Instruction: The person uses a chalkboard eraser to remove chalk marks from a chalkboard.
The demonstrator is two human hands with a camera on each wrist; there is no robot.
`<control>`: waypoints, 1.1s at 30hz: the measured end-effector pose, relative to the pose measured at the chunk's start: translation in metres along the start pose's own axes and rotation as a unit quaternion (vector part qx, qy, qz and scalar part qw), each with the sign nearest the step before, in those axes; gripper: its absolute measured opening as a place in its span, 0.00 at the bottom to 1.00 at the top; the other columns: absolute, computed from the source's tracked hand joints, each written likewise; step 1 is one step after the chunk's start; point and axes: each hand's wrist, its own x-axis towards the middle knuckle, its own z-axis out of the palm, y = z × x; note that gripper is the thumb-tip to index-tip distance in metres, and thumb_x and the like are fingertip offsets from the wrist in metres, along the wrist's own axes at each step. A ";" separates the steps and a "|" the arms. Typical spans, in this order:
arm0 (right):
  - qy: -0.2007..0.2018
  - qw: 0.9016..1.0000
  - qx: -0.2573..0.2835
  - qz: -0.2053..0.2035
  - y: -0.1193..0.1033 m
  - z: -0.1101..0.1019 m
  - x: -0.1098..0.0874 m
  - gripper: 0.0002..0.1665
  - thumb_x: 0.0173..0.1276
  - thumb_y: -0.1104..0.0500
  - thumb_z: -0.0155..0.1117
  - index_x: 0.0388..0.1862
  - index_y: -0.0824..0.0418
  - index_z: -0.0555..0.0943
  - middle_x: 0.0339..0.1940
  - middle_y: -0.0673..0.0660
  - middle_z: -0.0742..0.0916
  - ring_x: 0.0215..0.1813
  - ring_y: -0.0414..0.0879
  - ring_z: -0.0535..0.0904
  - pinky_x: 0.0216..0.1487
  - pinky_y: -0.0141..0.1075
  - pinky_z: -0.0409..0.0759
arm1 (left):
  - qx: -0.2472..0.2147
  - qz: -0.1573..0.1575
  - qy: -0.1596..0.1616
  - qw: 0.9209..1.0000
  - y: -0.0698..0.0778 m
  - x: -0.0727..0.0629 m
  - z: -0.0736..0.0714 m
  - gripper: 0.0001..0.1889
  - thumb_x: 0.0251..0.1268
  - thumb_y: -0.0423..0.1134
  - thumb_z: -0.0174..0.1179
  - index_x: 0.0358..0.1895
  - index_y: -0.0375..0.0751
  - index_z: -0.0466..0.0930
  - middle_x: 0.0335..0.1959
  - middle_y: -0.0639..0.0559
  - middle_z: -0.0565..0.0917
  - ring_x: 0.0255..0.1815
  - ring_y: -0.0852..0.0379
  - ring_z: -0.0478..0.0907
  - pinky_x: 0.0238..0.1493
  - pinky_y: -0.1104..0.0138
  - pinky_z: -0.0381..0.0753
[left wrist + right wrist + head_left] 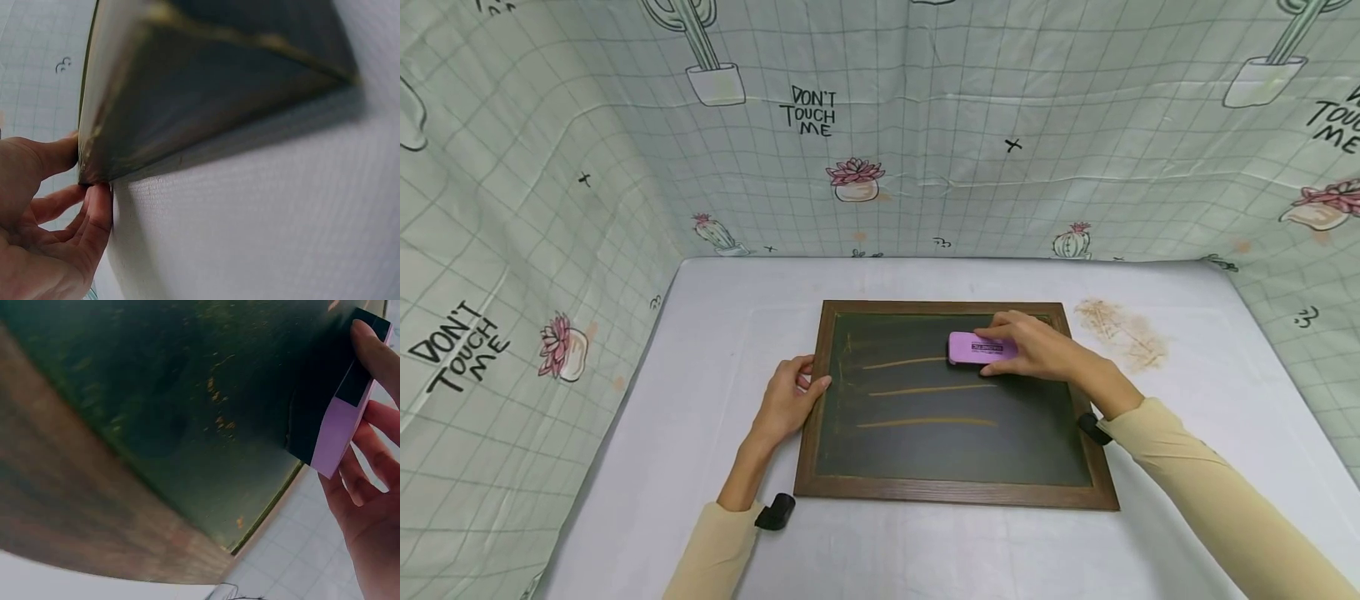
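Note:
A chalkboard point(955, 454) in a brown wooden frame lies on the white table. Three yellowish chalk lines run across it, with fainter marks near its left side. My right hand point(1033, 346) grips a purple eraser point(973, 348) by its long sides, against the upper right part of the board, at the right end of the top line. In the right wrist view the eraser point(337, 428) shows a dark layer under its purple body. At the board's left edge, my left hand point(786, 400) pinches the frame, thumb on top and fingers at the side, as the left wrist view also shows.
Brown dust point(1120, 332) is smeared on the table point(737, 333) right of the board. A patterned grid cloth point(925, 167) with plant drawings hangs behind and at both sides. Black bands with small devices point(775, 512) sit on both wrists.

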 end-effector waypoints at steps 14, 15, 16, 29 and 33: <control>-0.012 1.000 0.001 -0.011 -0.009 0.004 0.017 0.37 0.58 0.51 0.82 0.62 0.71 0.82 0.39 0.55 0.79 0.39 0.47 0.70 0.39 0.39 0.69 | -0.003 0.001 0.003 1.000 -0.002 0.001 0.001 0.26 0.70 0.32 0.66 0.65 0.19 0.71 0.48 0.30 0.77 0.40 0.45 0.75 0.43 0.57 0.76; -0.013 1.000 0.002 -0.011 -0.009 0.005 0.018 0.37 0.58 0.52 0.82 0.62 0.71 0.82 0.39 0.55 0.79 0.39 0.47 0.70 0.39 0.39 0.69 | -0.004 0.002 0.004 1.000 -0.002 0.001 0.001 0.26 0.70 0.32 0.66 0.65 0.19 0.71 0.48 0.30 0.77 0.40 0.45 0.75 0.43 0.57 0.76; -0.014 1.000 0.003 -0.011 -0.010 0.005 0.019 0.37 0.58 0.52 0.82 0.62 0.71 0.82 0.39 0.55 0.79 0.39 0.48 0.70 0.39 0.39 0.69 | -0.004 0.002 0.004 1.000 -0.002 0.001 0.001 0.26 0.70 0.32 0.66 0.65 0.19 0.71 0.48 0.31 0.77 0.40 0.45 0.75 0.43 0.57 0.76; -0.017 0.999 0.010 -0.027 -0.021 0.010 0.031 0.38 0.59 0.52 0.82 0.62 0.71 0.82 0.42 0.55 0.80 0.40 0.47 0.71 0.41 0.40 0.72 | -0.004 -0.004 0.004 1.000 -0.001 0.001 0.001 0.26 0.70 0.33 0.66 0.65 0.19 0.71 0.48 0.31 0.77 0.40 0.45 0.75 0.43 0.57 0.75; -0.014 0.999 0.009 -0.030 -0.023 0.012 0.036 0.37 0.59 0.52 0.82 0.62 0.71 0.82 0.41 0.55 0.81 0.40 0.47 0.72 0.41 0.40 0.72 | -0.006 -0.005 0.004 1.000 -0.001 0.001 0.001 0.26 0.71 0.33 0.66 0.65 0.19 0.71 0.49 0.31 0.77 0.40 0.45 0.75 0.43 0.57 0.75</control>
